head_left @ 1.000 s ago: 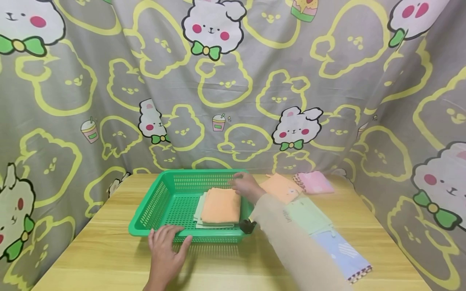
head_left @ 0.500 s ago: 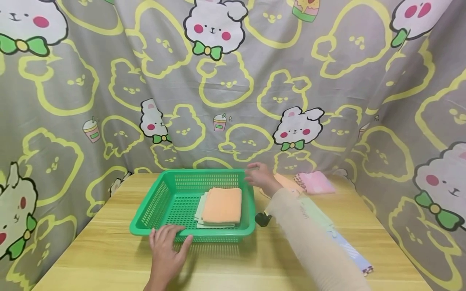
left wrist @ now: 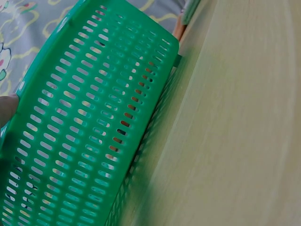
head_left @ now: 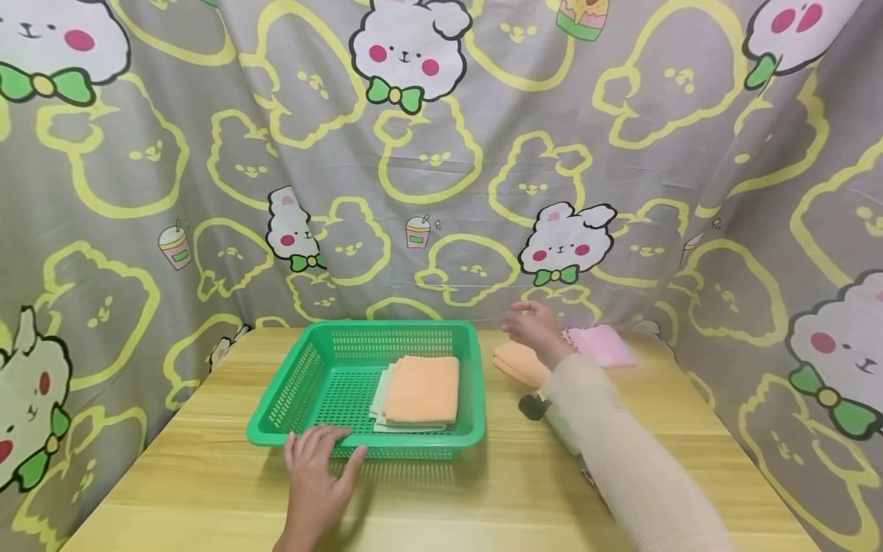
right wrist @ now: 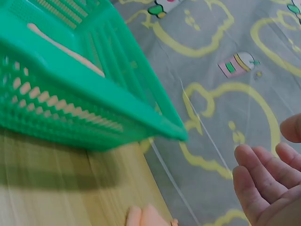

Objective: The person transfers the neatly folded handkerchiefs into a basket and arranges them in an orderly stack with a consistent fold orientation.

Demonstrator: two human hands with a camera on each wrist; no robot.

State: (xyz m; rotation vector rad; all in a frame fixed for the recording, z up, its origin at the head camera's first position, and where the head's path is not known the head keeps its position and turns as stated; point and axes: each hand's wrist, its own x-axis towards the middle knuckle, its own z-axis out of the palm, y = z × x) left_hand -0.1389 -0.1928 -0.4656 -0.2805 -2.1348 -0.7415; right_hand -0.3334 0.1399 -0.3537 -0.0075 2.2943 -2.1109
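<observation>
A green plastic basket [head_left: 257, 435] with slotted walls stands on the wooden table. Folded inside at its right lies a peach towel [head_left: 422, 387] over light green towels [head_left: 378, 399]. My left hand [head_left: 317, 479] grips the front rim, fingers over the edge and thumb at the outer side; the left wrist view catches only a fingertip by the rim. To the right of the basket, my right hand [head_left: 534, 330] is in the air, holding nothing, its fingers [right wrist: 256, 174] loosely bent. Below it is another folded peach towel [head_left: 519, 363], partly covered by the forearm.
A pink folded towel [head_left: 602, 346] lies at the back right of the table [head_left: 207, 491]. Part of a light green towel [head_left: 562, 429] shows beside the right sleeve [head_left: 635, 460]. A patterned curtain [head_left: 428, 284] hangs directly behind the table.
My right hand has moved right, from the basket's right side to above the peach towel outside it. The sleeve now covers the blue towel almost wholly. The left hand stays on the rim.
</observation>
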